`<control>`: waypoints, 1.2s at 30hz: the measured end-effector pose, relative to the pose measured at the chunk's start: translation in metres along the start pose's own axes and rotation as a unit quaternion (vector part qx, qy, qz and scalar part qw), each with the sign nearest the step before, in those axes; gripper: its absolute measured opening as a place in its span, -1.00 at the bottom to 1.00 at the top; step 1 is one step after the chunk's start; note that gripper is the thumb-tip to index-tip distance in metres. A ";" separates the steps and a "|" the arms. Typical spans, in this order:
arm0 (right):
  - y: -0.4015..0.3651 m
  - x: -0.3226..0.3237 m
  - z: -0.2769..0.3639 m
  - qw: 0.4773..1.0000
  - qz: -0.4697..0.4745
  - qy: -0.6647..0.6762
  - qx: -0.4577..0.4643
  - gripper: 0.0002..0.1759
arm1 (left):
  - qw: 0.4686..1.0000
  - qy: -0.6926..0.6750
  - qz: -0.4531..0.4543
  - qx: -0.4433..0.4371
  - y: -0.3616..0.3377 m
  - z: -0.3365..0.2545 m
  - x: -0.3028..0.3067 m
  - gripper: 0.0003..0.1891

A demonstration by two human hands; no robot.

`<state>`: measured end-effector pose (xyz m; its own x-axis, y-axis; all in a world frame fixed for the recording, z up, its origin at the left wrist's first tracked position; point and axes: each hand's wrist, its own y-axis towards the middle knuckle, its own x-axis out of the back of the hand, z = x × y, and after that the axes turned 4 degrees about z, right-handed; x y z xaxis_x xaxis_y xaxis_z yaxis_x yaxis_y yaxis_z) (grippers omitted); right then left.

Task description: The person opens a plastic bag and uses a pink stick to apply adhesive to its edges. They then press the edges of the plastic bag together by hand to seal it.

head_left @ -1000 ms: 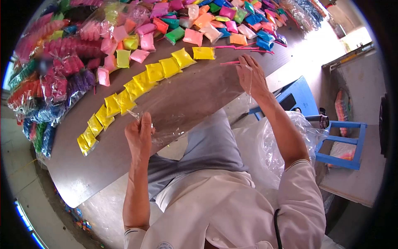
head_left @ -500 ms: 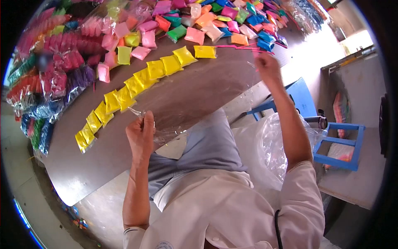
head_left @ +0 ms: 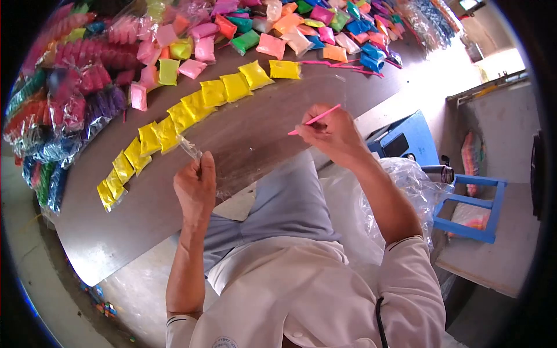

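The left hand [head_left: 196,185] is rising from a forearm that comes straight up from the lap, its back facing the camera, thumb and fingers bunching a twisted corner of the clear plastic bag [head_left: 255,145]; that grip is clamping the film tight. The right hand [head_left: 331,130] is reaching in from the right with the wrist bent and the knuckles turned up, its fingertips pinching the pink stick [head_left: 316,119], so this grip is closing on the stick.

The stick is showing as thin, straight and bright pink. It is hanging above the near edge of the brown surface [head_left: 116,232] and over the bag, which is spreading flat and glossy between the two hands. Its long axis is running diagonally, the free end pointing down-left towards the left hand and the other end poking up-right past the fingers. A curved row of yellow packets [head_left: 180,116] is lying just beyond the bag.
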<state>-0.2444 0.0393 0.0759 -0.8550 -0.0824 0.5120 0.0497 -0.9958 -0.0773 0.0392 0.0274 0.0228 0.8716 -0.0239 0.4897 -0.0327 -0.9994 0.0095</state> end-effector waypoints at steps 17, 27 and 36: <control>0.006 -0.044 -0.048 0.978 -0.118 -0.120 0.121 -0.90 | 0.987 0.124 -0.047 -0.085 -0.001 0.007 -0.009 -0.53; -0.004 -0.054 -0.048 0.934 -0.113 -0.218 0.260 -0.83 | 0.988 0.118 -0.054 -0.080 -0.004 0.009 -0.009 -0.55; -0.002 -0.052 -0.052 0.940 -0.150 -0.206 0.225 -0.82 | 0.988 0.131 -0.048 -0.070 -0.005 0.007 -0.010 -0.54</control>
<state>-0.2272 0.0478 0.0053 -0.5970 0.2880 0.7488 0.1313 -0.8856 0.4454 0.0346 0.0320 0.0115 0.7185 0.0962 0.6888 -0.0399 -0.9831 0.1789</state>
